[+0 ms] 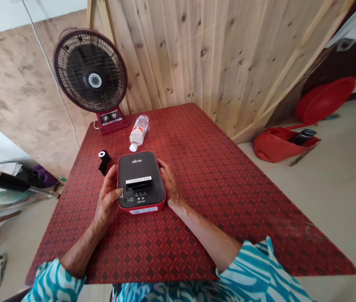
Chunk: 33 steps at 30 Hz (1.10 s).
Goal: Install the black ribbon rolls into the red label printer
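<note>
A small label printer (142,167) with a black top and red sides is on the table, a slot and a white printed strip across its lid. My left hand (106,200) grips its left side, thumb on the top near the front corner. Along the right side lies my right hand (170,184), its fingers curled against the edge and partly hidden. Just beyond my left hand stands a small roll (102,154) with a white core and a loose black tail. A clear plastic bottle (138,133) with a white cap lies on its side behind the printer.
The table (215,167) has a red patterned cover and meets a wooden plank wall (190,54). A dark red fan (91,75) stands at its back left corner. On the floor to the right are a red bag (269,144) and a red basin (325,100).
</note>
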### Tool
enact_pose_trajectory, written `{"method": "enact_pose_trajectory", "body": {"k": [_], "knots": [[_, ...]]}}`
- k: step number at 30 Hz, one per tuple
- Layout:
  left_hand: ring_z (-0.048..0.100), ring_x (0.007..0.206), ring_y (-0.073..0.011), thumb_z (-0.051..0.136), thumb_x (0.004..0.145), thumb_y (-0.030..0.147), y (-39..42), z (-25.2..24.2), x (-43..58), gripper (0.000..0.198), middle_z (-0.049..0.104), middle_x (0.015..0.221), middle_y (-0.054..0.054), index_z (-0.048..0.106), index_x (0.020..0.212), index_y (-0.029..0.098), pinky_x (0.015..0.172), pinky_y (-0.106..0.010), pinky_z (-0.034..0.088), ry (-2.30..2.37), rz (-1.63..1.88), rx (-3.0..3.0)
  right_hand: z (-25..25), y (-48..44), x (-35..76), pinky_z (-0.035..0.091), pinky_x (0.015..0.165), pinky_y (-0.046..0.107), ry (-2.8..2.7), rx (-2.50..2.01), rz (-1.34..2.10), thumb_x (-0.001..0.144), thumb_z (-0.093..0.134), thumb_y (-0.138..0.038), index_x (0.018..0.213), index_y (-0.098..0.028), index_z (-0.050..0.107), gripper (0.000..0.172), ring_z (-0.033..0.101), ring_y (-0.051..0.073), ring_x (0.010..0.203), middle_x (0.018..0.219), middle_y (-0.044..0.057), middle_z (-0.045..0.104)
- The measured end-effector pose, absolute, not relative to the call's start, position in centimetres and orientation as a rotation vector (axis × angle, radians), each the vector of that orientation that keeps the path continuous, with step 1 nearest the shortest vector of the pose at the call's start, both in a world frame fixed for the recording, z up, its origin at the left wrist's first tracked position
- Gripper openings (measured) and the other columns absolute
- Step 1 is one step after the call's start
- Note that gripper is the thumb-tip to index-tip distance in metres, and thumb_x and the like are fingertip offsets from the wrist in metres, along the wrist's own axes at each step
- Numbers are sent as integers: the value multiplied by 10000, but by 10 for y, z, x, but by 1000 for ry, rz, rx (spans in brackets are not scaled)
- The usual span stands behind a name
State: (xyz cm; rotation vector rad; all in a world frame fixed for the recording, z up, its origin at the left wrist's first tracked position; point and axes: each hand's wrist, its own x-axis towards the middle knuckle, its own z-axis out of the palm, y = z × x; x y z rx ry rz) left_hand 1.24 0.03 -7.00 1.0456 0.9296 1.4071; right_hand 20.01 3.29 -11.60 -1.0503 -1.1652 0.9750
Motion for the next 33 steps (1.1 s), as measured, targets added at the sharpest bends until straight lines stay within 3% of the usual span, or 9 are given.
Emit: {"method": "enact_pose_trajectory", "body": {"k": [13,20,33], "knots": [[432,1326,-304,721,626,236,1,-64,10,680,507,1425,-19,564,1284,304,892,-326,527,952,1307,944,-112,29,201,337,1123,414,-1176,-1066,963,935,357,-461,1264,-257,543,430,478,198,1269,1336,56,554],[408,1346,-308,679,689,265,0,-68,10,641,485,1442,-26,530,1309,326,971,-397,488,969,1321,1068,-110,26,200,328,1128,432,-1169,-1071,953,934,365,-470,1264,-271,540,424,468,205,1280,1339,56,552],[361,1377,-294,640,715,261,-1,-70,11,587,446,1477,-21,563,1295,304,990,-363,454,968,1313,1120,-109,27,200,308,1137,419,-1190,-1068,938,926,363,-490,1282,-239,528,466,450,205,1296,1360,78,530]]}}
